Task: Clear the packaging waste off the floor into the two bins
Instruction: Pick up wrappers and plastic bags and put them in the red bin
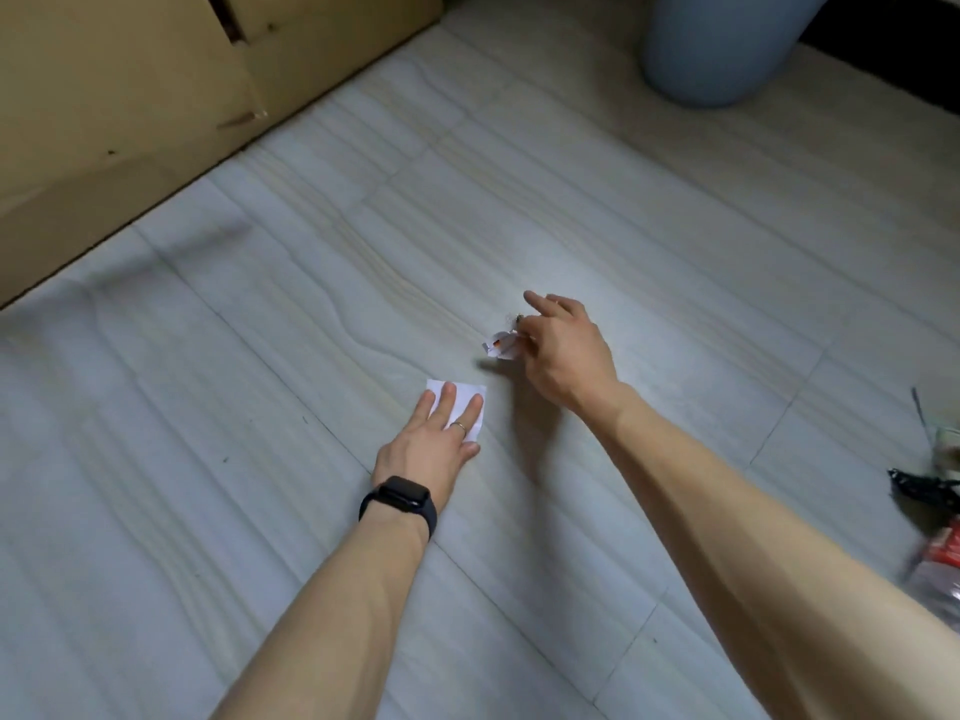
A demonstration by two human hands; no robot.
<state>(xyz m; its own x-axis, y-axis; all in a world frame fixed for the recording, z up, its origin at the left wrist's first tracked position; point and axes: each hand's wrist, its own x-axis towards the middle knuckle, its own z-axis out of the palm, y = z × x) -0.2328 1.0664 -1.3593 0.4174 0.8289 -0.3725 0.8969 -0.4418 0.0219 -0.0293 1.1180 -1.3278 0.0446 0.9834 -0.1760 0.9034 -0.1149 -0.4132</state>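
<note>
The tiled floor carries a cardboard box at the far left and a blue-grey bin at the far right. More packaging lies at the right edge.

The left hand lies flat, its straight, slightly spread fingers pressing on a white paper on the floor. Just beside it, the right hand pinches a small crumpled wrapper just above the floor, with the index finger extended.
</note>
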